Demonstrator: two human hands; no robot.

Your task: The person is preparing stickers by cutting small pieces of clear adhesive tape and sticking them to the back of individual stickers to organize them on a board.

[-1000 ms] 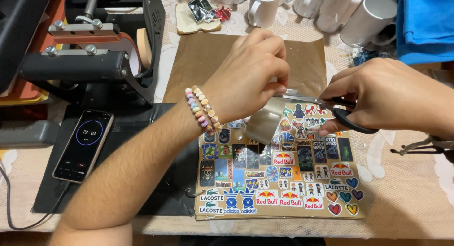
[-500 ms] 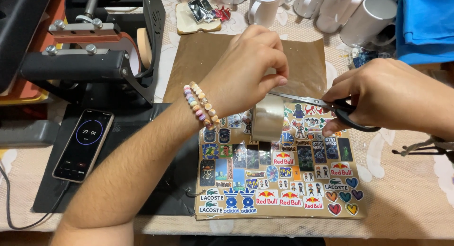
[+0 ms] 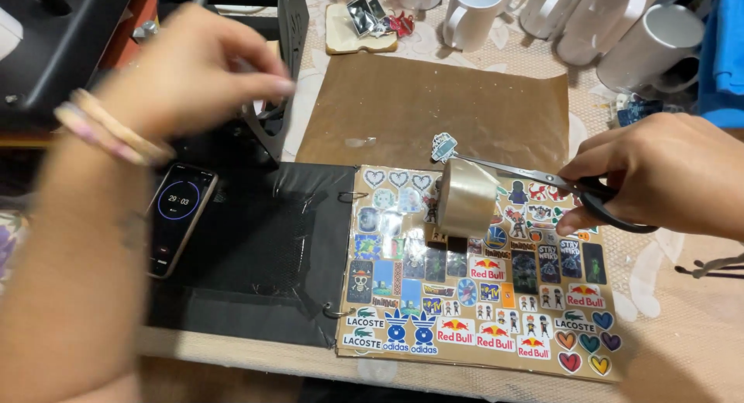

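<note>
- head view, right side: our right hand (image 3: pixel 659 174) grips black-handled scissors (image 3: pixel 542 178), fingers closed through and around the loops. the blades reach left, level, and the tip carries a small sticker (image 3: pixel 444 146), so it seems to be held clear of the sheet.
- head view, centre: a roll of clear tape (image 3: pixel 467 197) sits on its side on the sticker sheet (image 3: pixel 480 294), just under the blades; we cannot tell whether the blades touch it. it probably rests there to stay within reach.
- head view, left side: our left hand (image 3: pixel 194 70) is blurred and raised over the black press machine (image 3: pixel 263 70), well apart from the tape. fingers look loosely curled, nothing visibly held; the blur keeps us from being sure.
- head view, surroundings: the sheet lies on a black mat (image 3: pixel 263 256), with a phone (image 3: pixel 180 217) showing a round timer at the mat's left edge. brown paper (image 3: pixel 434 108) lies behind, white mugs (image 3: pixel 612 31) beyond it.
</note>
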